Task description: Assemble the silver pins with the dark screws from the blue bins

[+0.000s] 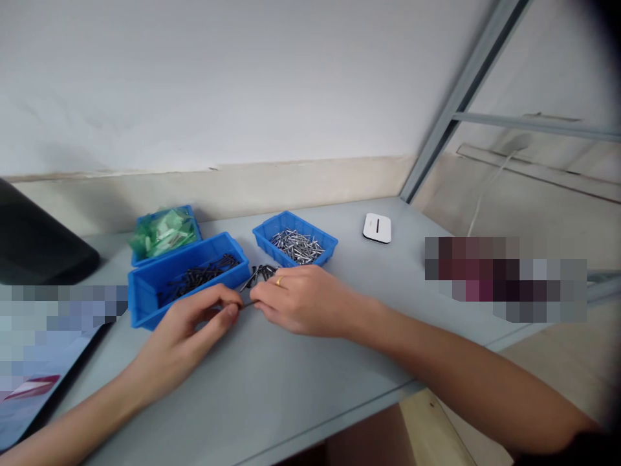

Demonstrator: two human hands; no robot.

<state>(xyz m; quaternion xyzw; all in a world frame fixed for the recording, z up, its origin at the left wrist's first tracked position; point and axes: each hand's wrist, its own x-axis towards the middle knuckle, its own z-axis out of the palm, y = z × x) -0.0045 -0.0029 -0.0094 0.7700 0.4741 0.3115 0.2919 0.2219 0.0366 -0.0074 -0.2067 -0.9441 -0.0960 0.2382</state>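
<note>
Just in front of the bins my left hand (201,330) pinches the left end of a thin dark pin-like piece (248,303) between thumb and forefinger. My right hand (295,301), with a ring on one finger, closes on the other end, so the fingertips of both hands nearly meet. Both ends of the piece are hidden by fingers, and its exact kind cannot be made out. Behind my right fingers lies a small loose pile of dark and silvery pins (262,272). A blue bin (145,314) with many black screw-like pieces stands beside my left hand.
Another blue bin (327,244) holds silvery rivet-like pins. Green plastic bags (167,233) fill a third blue bin at the back left. A white flat device (377,228) lies to the right. A dark object (39,239) and a blurred-out screen (43,362) stand at left; a metal post (451,123) rises at right.
</note>
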